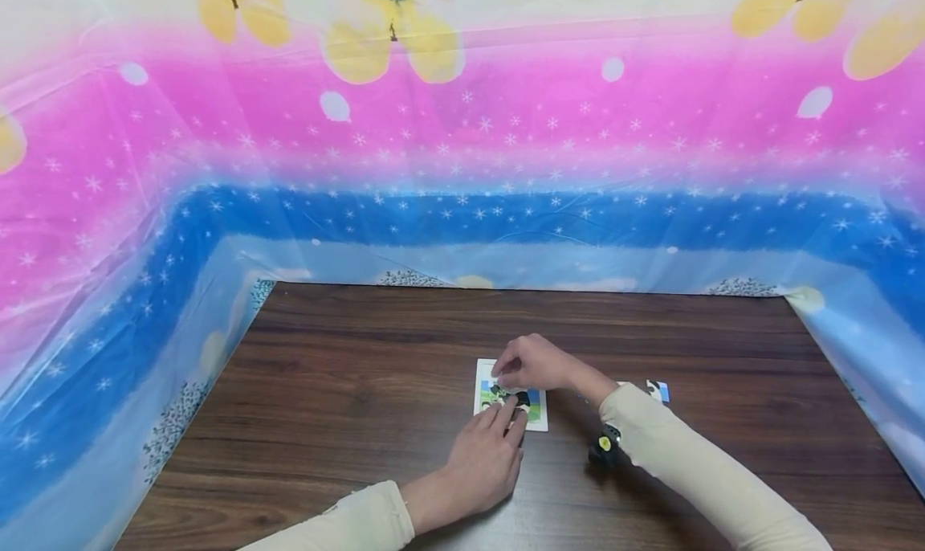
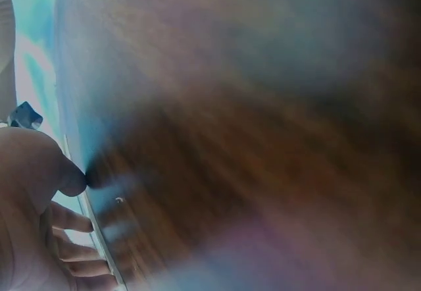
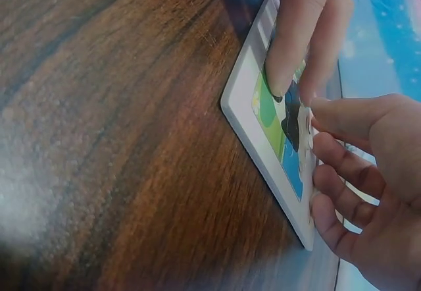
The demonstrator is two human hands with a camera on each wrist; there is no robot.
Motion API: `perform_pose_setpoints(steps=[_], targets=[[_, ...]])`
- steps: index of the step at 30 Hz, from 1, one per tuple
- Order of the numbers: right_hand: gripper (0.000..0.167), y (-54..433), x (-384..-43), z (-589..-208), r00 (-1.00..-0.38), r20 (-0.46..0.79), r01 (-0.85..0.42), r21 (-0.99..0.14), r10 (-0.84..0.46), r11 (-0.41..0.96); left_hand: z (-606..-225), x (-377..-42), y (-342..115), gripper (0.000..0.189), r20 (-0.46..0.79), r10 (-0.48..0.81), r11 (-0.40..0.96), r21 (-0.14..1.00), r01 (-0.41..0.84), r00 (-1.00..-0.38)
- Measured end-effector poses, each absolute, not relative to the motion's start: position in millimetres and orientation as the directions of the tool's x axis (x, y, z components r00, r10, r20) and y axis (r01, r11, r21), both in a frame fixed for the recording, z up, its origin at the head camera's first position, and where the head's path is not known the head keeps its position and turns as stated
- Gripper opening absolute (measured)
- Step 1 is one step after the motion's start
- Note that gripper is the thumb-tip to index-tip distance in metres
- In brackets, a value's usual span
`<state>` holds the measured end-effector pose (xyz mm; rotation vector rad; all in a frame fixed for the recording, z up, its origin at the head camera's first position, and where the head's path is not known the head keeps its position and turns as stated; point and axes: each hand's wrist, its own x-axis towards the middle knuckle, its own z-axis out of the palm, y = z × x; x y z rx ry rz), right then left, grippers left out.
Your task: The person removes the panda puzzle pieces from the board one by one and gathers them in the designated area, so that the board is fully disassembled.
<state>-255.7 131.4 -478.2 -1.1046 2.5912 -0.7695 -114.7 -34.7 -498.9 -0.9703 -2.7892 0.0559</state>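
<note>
A small jigsaw puzzle board (image 1: 543,414) with a white frame and a green, blue and black picture lies on the table. My left hand (image 1: 486,459) reaches over its near edge, fingers extended, with fingertips resting on the picture. At the far side, my right hand (image 1: 538,364) pinches a puzzle piece (image 3: 304,136) between thumb and fingers. In the right wrist view that piece stands tilted at the picture's surface, close to the left hand's fingertips. Partly covered by both hands, the picture cannot be seen whole. The left wrist view is mostly blurred.
Beyond the right forearm lies a loose puzzle piece (image 1: 659,390) in blue, white and black, partly behind the sleeve. A small black device (image 1: 603,446) is at the right wrist. Dark wood table (image 1: 347,374) spreads around, bordered by a patterned cloth (image 1: 462,222).
</note>
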Motion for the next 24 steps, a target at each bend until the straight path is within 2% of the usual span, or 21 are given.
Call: perform_pose_setpoints(steps=[8, 19, 24], targets=[[0.006, 130.3, -258.0, -480.4, -0.668, 0.006, -0.628, -0.541, -0.744, 0.559, -494.3, -116.0, -35.2, 0.048, 0.172, 0.626, 0.779, -0.123, 0.614, -0.76], [0.003, 125.8, -255.7, -480.0, -0.672, 0.015, -0.614, -0.57, -0.741, 0.545, -497.1, -115.8, -34.6, 0.047, 0.183, 0.631, 0.776, -0.152, 0.612, -0.754], [0.01, 123.8, -253.4, -477.5, -0.674, -0.004, -0.606, -0.57, -0.739, 0.556, -498.3, -116.2, -35.5, 0.048, 0.197, 0.634, 0.773, -0.141, 0.618, -0.748]])
